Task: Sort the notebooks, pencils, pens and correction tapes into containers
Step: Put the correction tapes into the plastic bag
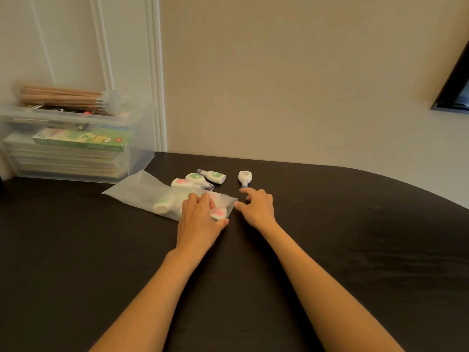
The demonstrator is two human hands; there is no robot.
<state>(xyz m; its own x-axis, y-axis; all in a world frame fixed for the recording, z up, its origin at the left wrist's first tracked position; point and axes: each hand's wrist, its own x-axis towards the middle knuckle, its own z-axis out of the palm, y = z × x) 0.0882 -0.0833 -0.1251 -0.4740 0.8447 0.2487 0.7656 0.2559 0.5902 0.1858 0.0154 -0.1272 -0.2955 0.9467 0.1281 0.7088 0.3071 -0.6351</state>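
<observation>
A frosted plastic pouch (142,190) lies on the dark table (330,237) with several correction tapes inside. My left hand (199,219) rests on the pouch's open right end, fingers curled over its edge, thumb at the corner. My right hand (257,205) hovers just right of the pouch, fingers spread and relaxed, holding nothing. A white correction tape (245,177) lies just beyond its fingertips. Three more tapes, two green-labelled (214,176) (195,177) and one pink-labelled (181,183), lie behind the pouch.
A clear plastic bin (76,138) at the back left holds stacked notebooks, a green box (83,140) and a clear tube of pencils (68,96) on top. A wall runs behind the table; a dark frame (454,92) shows at the right.
</observation>
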